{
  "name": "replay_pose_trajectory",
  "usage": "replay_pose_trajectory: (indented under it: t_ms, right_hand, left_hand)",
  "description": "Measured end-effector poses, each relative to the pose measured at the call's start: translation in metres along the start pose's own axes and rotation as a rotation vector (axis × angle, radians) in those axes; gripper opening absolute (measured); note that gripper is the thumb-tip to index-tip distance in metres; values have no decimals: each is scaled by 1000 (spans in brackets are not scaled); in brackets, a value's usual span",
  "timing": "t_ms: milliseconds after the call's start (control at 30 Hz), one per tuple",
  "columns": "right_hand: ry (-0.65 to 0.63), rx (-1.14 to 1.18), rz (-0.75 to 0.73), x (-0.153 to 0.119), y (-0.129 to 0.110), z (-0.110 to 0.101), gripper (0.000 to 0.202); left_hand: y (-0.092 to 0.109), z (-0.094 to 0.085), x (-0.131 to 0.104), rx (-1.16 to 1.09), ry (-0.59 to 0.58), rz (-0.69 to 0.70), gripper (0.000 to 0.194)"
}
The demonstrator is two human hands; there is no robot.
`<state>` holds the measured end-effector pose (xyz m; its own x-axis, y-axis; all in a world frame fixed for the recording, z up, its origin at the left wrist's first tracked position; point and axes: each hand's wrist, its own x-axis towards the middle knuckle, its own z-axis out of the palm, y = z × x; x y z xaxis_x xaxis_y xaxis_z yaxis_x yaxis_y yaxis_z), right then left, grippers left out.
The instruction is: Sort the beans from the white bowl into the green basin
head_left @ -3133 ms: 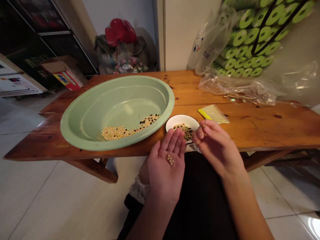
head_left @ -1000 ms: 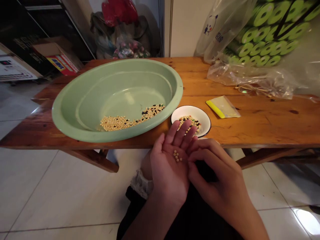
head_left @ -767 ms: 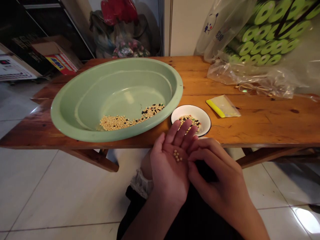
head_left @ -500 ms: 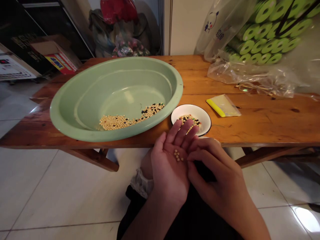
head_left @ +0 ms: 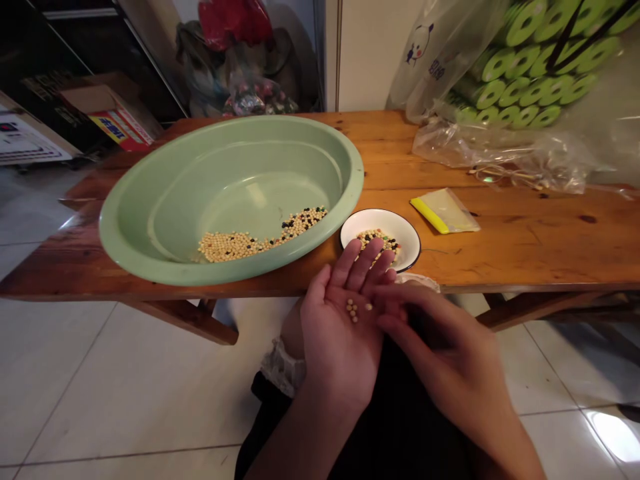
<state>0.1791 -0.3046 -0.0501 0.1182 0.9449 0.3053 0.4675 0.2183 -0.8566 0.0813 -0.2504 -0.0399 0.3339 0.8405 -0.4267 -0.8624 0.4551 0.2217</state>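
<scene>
My left hand (head_left: 345,327) is palm up with its fingers stretched out, and several pale beads (head_left: 352,309) lie loose on the palm. One more bead (head_left: 369,307) rests nearer the base of the fingers. Over the right side of that palm is my right hand (head_left: 450,347), its thumb and index finger apart, its fingertips slightly blurred. Just beyond my left fingertips, a white dish (head_left: 411,241) with a dark rim holds mixed beads. The big green basin (head_left: 240,157) has pale and dark beads gathered along its near side.
A small packet (head_left: 445,211) with a yellow edge lies on the wooden bench (head_left: 530,247), right of the dish. Clear plastic bags with green rolls (head_left: 525,80) stand at the back right. An open carton (head_left: 113,113) is on the left.
My right thumb and index finger have moved apart and slightly back from the palm. One bead now sits separate from the cluster, closer to the fingers.
</scene>
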Motion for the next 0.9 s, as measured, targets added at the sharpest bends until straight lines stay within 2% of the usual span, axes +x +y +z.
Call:
replay_pose_trajectory:
  t_ms: [167,267,367,500,600,667,767,900]
  right_hand:
    - [28,513,224,2,15,-10,32]
    - [18,774,251,2,22,-14,23]
    - [17,881,223,7,24,-16,13]
    - [100,744,146,34,28,-19,10]
    - [212,491,44,63,36,-18,7]
    - [241,322,14,78,41,-15,4]
    - [233,170,21,86,46,-9,3]
    - [235,134,-3,82,45,-5,10]
  left_hand:
    - [2,1,1,-22,-5,-23,43]
    - [2,2,2,-23,13,-32,42]
    - [1,2,2,-16,16,-27,41]
    - [0,1,1,-11,12,-7,40]
    - [0,0,1,-13,16,19,38]
    - [1,0,1,-16,23,29,38]
    - [2,-1,1,-29,29,24,39]
    - [4,-1,2,-46,14,15,40]
